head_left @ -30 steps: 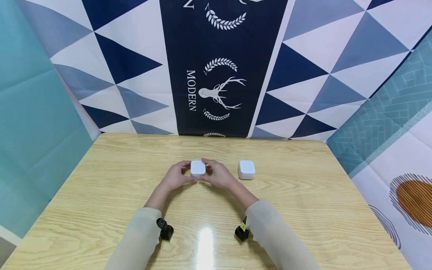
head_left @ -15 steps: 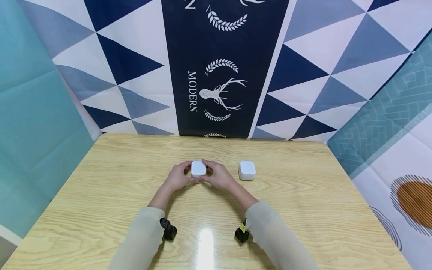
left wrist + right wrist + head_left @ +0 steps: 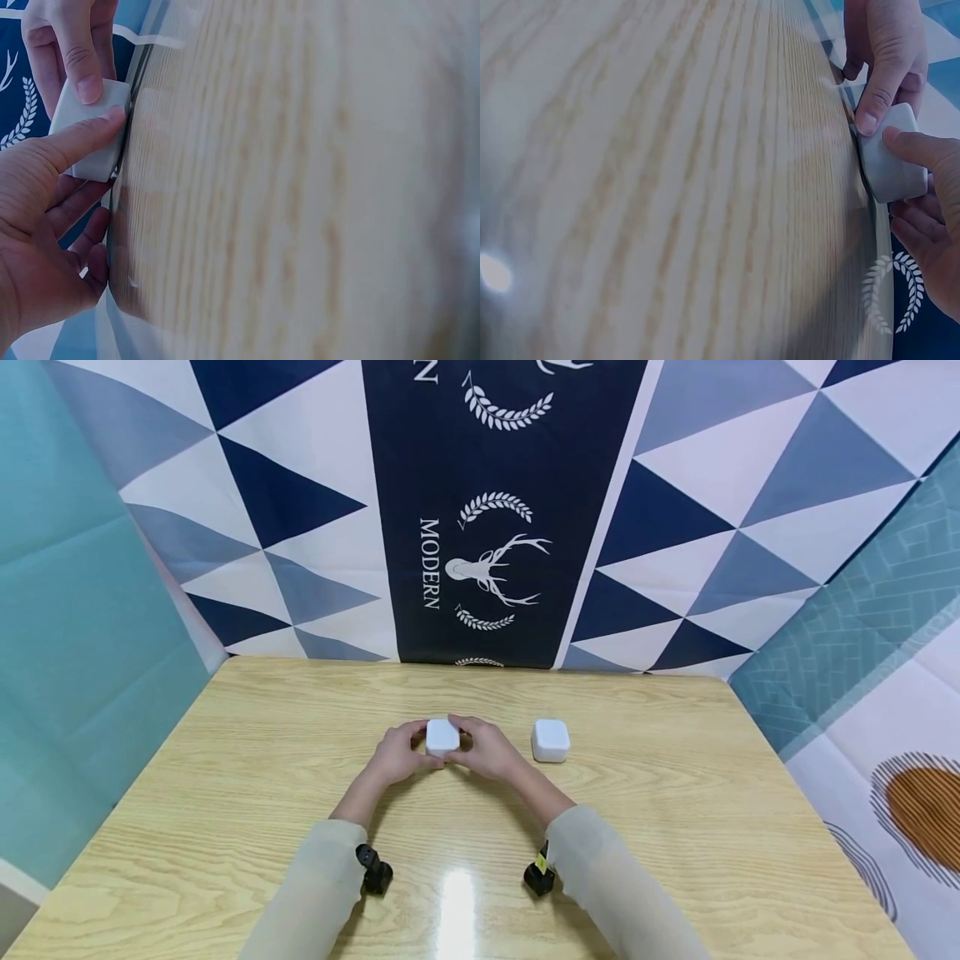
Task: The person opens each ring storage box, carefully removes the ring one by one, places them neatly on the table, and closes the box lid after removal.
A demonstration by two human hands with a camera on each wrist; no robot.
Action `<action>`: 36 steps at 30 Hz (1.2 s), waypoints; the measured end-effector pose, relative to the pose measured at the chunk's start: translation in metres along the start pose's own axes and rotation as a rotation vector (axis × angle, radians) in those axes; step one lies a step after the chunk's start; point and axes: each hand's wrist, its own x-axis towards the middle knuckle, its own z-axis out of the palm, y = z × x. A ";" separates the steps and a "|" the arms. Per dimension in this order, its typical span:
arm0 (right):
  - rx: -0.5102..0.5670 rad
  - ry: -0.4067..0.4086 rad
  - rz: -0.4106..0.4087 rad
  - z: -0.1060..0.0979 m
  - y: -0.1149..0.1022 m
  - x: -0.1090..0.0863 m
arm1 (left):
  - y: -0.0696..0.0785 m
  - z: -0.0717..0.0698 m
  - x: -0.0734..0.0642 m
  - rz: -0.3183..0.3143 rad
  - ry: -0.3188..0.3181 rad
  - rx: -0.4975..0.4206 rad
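A small white box with rounded corners [image 3: 442, 737] is held between both hands, low over the far middle of the table. From the left, my left hand [image 3: 399, 755] grips it with the thumb on the near face and the fingers round the far side. My right hand [image 3: 486, 748] grips its right side in the same way. Both thumbs, close together, press on the box's face in the left wrist view [image 3: 105, 154]. Most of the gripping fingers are hidden behind the box. To the right of my right hand, a second white box [image 3: 551, 741] stands apart on the table.
The wood-grain table [image 3: 645, 827] runs back to a patterned cloth [image 3: 315, 502] hanging behind it. A teal cloth [image 3: 90, 610] hangs on the left and another patterned cloth [image 3: 847, 710] on the right. Small black wrist cameras [image 3: 375, 871] sit at both sleeves.
My left wrist has shifted very slightly to the right. Both hands keep their hold on the box, and the second box stays where it was. The head view has drifted slightly.
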 end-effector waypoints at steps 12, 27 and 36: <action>-0.028 -0.040 -0.024 -0.002 0.004 0.001 | 0.001 0.001 -0.001 0.006 0.010 0.018; 0.003 -0.074 0.016 -0.004 0.001 0.003 | -0.001 0.001 -0.002 0.026 0.023 0.053; 0.011 -0.075 0.034 -0.004 0.002 0.005 | -0.005 0.003 0.000 0.024 0.021 0.065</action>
